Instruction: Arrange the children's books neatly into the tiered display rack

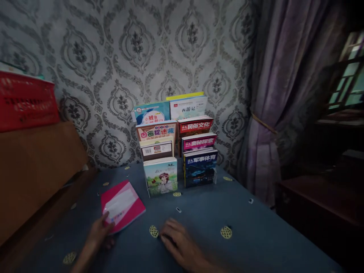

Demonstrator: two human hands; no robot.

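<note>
My left hand [99, 233] grips the near edge of a pink book [131, 204], thumb on the cover and fingers below the edge. This book has a pale slanted panel and is at the left of the table. To its right, my right hand [182, 242] rests on the tabletop with its fingers curled in, and nothing shows in them. Behind the hands, books stand upright in two tiered columns. A picture book with a girl on its cover [161, 177] fronts the left column, and a dark blue book [200, 168] fronts the right one.
A blue patterned cloth [199, 223] covers the table. At the left stands a large brown box [36, 167] with a red package [27, 100] on top. Patterned wallpaper [113, 76] rises behind the books. A tied purple curtain [264, 151] hangs at the right.
</note>
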